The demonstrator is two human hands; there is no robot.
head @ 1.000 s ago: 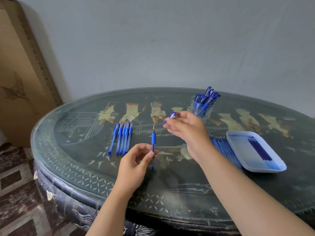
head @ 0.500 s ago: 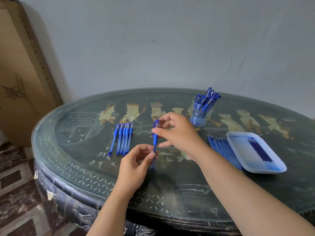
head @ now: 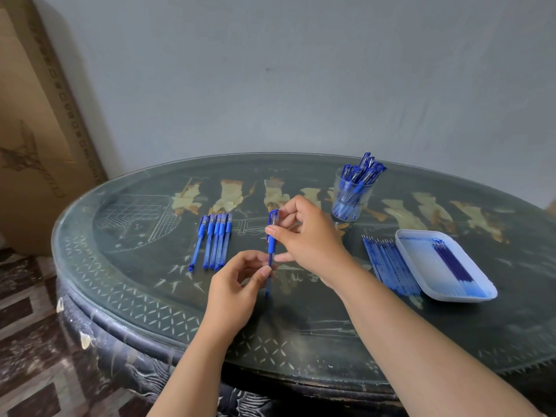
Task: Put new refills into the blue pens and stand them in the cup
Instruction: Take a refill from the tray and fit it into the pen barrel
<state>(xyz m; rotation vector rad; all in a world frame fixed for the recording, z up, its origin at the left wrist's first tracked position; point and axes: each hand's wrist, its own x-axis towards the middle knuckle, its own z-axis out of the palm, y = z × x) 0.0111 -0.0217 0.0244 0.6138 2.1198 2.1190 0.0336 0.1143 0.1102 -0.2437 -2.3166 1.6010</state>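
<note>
An upright blue pen (head: 271, 248) stands over the middle of the dark table (head: 301, 311). My left hand (head: 234, 287) pinches its lower barrel. My right hand (head: 307, 236) pinches the cap at the pen's top. Several blue pens (head: 213, 240) lie side by side to the left of my hands. A clear cup (head: 350, 197) at the back holds several capped blue pens. Right of my forearm lies a row of refills (head: 391, 266) next to a white tray (head: 406, 245) that holds more refills.
A large cardboard box (head: 33, 139) leans on the wall at the left. The table's rounded front edge (head: 180, 344) runs just below my hands, with patterned floor tiles (head: 27, 341) beyond it. A grey wall stands behind the table.
My right hand brought the cap from near the cup leftward and down onto the top of the pen. My left hand kept the pen upright in the same spot.
</note>
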